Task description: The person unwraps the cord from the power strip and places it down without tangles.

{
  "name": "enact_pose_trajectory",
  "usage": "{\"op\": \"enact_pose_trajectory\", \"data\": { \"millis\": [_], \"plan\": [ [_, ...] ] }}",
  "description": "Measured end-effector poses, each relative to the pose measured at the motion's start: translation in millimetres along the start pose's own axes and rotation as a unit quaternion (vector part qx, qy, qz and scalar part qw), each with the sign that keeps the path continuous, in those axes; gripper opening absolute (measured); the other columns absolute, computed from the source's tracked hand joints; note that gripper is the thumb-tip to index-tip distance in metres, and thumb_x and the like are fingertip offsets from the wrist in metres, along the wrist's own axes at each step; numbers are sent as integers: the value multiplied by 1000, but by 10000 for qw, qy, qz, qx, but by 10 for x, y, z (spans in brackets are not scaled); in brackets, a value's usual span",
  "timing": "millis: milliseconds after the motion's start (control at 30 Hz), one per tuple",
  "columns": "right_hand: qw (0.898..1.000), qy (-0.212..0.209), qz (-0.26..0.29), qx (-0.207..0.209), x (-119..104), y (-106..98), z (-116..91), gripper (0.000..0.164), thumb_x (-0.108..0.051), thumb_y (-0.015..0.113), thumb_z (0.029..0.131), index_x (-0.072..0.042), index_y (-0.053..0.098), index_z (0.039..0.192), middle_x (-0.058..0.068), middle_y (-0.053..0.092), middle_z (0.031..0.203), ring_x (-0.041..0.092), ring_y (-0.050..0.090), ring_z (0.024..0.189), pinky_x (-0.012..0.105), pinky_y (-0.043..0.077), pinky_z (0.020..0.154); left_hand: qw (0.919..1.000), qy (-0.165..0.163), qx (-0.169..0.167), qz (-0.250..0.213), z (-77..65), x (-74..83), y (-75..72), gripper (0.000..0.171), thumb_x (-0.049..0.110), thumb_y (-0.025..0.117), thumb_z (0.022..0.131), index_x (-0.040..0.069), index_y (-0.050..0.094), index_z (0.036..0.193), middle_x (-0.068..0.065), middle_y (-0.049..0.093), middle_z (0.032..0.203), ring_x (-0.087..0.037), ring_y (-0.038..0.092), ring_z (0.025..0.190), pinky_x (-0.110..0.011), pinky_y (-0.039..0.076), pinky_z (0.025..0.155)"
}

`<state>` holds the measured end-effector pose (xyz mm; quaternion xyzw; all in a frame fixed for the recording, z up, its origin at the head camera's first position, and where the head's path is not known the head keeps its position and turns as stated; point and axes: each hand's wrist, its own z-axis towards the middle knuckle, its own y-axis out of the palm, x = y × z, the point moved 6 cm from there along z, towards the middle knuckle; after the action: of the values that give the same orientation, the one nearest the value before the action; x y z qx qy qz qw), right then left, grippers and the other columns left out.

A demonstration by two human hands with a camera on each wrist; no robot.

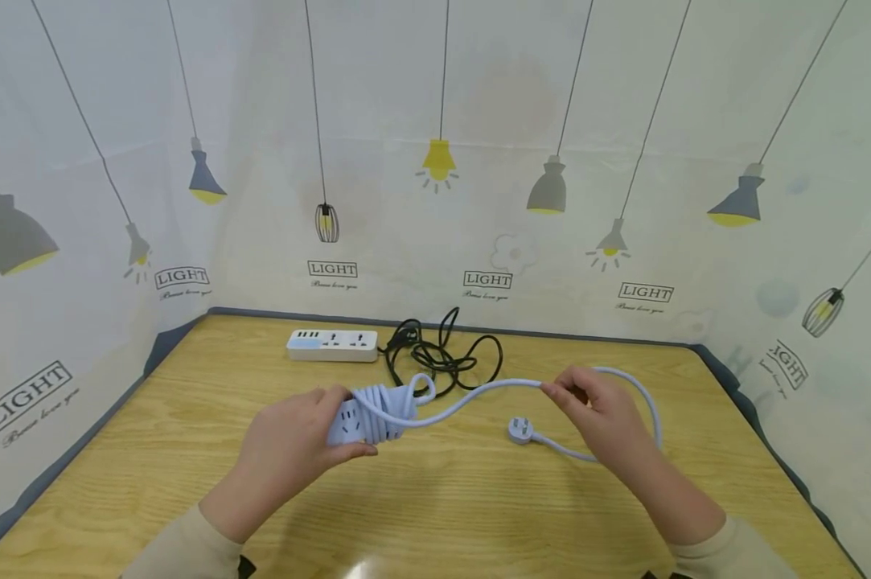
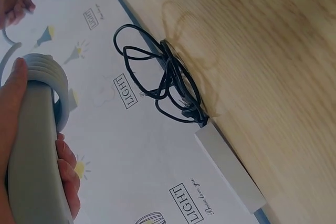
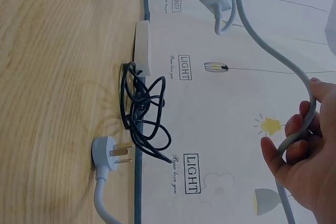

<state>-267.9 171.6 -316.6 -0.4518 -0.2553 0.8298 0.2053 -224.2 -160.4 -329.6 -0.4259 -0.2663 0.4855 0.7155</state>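
Observation:
My left hand (image 1: pixel 290 430) grips one end of a white power strip (image 1: pixel 345 426), fingers behind it and thumb along its lower edge. Several turns of the strip's own white cord (image 1: pixel 380 414) are wound around its body, with a small loop standing at the far end. From there the cord runs across to my right hand (image 1: pixel 605 414), which pinches it between thumb and fingers. Past that hand the cord curves round and back to a three-pin plug (image 1: pixel 520 430), lying on the table with its prongs up. The right wrist view shows the cord (image 3: pixel 296 74) passing through the curled fingers.
A second white power strip (image 1: pixel 332 346) with USB ports lies at the back of the wooden table (image 1: pixel 211 386). Its black cord (image 1: pixel 442 362) sits in a loose tangle beside it. Behind the table hangs a white backdrop (image 1: pixel 406 233) printed with lamps.

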Motion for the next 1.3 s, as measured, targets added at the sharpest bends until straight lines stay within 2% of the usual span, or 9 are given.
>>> {"op": "enact_pose_trajectory", "data": {
  "millis": [233, 433, 667, 933, 1133, 1300],
  "plan": [
    [9999, -65, -135, 23, 33, -50, 64, 18, -18, 63, 97, -13, 60, 80, -2, 50, 69, 16, 44, 60, 27, 37, 54, 9997, 178, 12, 136, -33, 11, -12, 65, 67, 76, 67, 11, 65, 100, 5, 51, 68, -6, 39, 51, -23, 32, 42],
    [9997, 119, -194, 74, 117, -71, 115, 19, -20, 63, 97, -11, 61, 81, -1, 50, 70, 16, 42, 59, 27, 37, 52, 9986, 499, 159, 79, -63, 41, -36, 63, 69, 74, 68, 13, 64, 96, 8, 47, 65, -5, 39, 51, -22, 31, 43],
    [9991, 224, -349, 77, 226, -82, 182, 21, -25, 61, 98, -9, 62, 84, 0, 50, 69, 16, 41, 57, 28, 36, 52, 9974, 673, 256, 24, -84, 43, -39, 65, 71, 76, 63, 16, 65, 95, 8, 51, 67, -5, 43, 52, -24, 34, 44],
    [9982, 432, -402, -101, 341, -71, 235, 26, -30, 58, 99, -7, 62, 87, 3, 52, 72, 18, 42, 59, 29, 37, 53, 9988, 435, 213, 35, -78, 25, -43, 66, 78, 72, 59, 16, 55, 75, 10, 47, 62, -4, 39, 48, -24, 31, 41],
    [9963, 790, -335, -86, 488, -103, 269, 28, -32, 59, 99, -5, 61, 88, 4, 52, 75, 17, 42, 60, 28, 36, 55, 9991, 384, 154, 126, -72, 18, -62, 68, 81, 70, 58, 17, 51, 72, 11, 46, 61, -4, 38, 48, -23, 31, 40],
    [9964, 739, -412, -86, 576, -116, 278, 28, -30, 60, 98, -5, 60, 87, 4, 53, 75, 17, 42, 61, 29, 36, 55, 9991, 349, 195, 126, -69, -6, -81, 68, 80, 71, 57, 17, 50, 72, 11, 45, 60, -3, 37, 48, -23, 30, 40]
  ]
}}
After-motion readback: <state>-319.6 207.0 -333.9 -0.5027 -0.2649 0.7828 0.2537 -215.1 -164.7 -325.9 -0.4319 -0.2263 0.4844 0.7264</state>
